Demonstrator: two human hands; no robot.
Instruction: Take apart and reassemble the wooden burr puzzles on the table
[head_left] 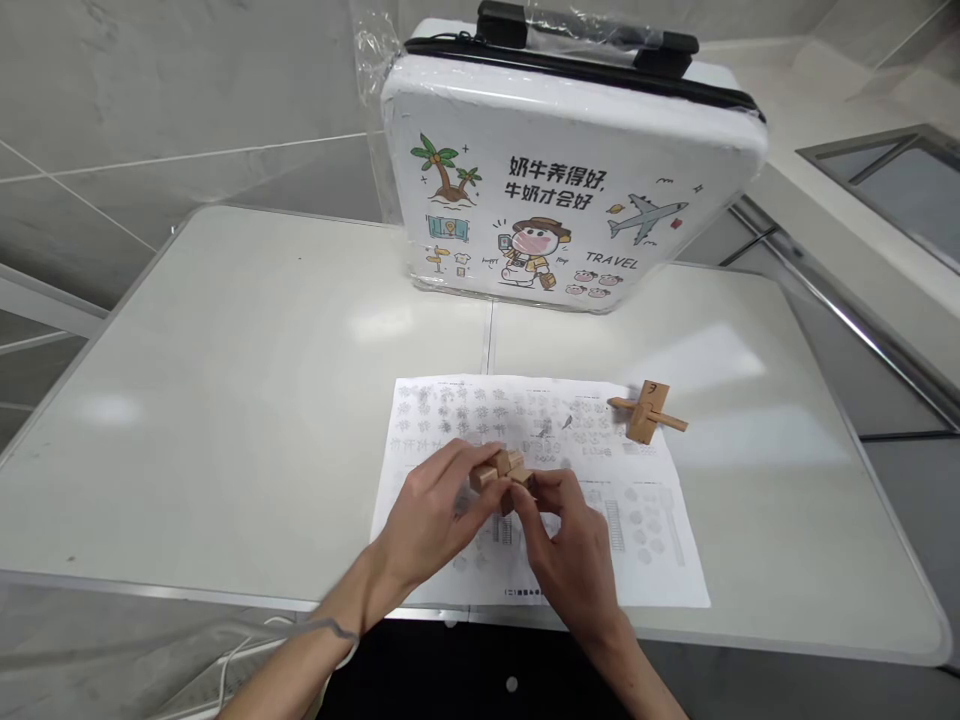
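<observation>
My left hand and my right hand meet over a printed instruction sheet near the table's front edge. Both pinch a small wooden block puzzle, made of interlocked light-brown pieces, held just above the paper. The left fingers close on its left side, the right fingers on its lower right. A second wooden piece, a flat block with a dowel through it and a mark on top, lies on the sheet's upper right corner, apart from both hands.
A white folding table with a centre seam carries everything. At its back stands a white plastic-wrapped suitcase printed with cartoon travel pictures. Grey tiled floor surrounds the table; a white cable hangs below the front edge.
</observation>
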